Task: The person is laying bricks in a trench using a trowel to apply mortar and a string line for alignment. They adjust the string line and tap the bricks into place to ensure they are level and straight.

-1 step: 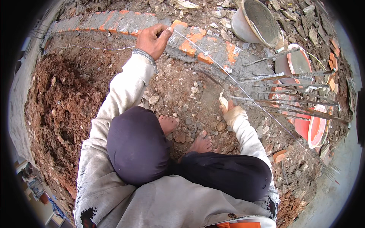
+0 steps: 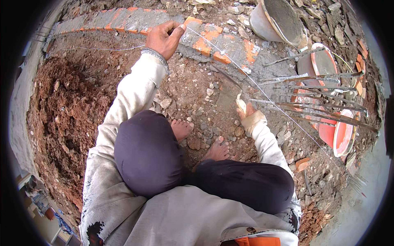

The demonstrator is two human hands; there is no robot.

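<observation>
My left hand [image 2: 164,40] pinches a thin white string [image 2: 262,93] between thumb and fingers, just above the edge of a low brick course [image 2: 117,19] with grey mortar on it. From that pinch the string runs taut down to the right, past the mortar bed and the steel bars; a slacker length trails off to the left. Low on the right, my right hand [image 2: 249,117] is closed round the pale handle of a trowel [image 2: 240,102]. Its dark blade points up and left toward the mortar and shows nearly edge-on. The fingers are partly hidden by the handle and cuff.
Steel bars [image 2: 328,105] jut across the right side. Beyond them stand a large mortar bucket [image 2: 262,26], a smaller mortar-filled bucket [image 2: 305,65] and a red bucket [image 2: 327,133]. Loose red soil [image 2: 69,123] is heaped at left. Stones lie round my bare feet [image 2: 216,149].
The whole view has shifted very slightly. My hands keep the same hold on the string and the trowel.
</observation>
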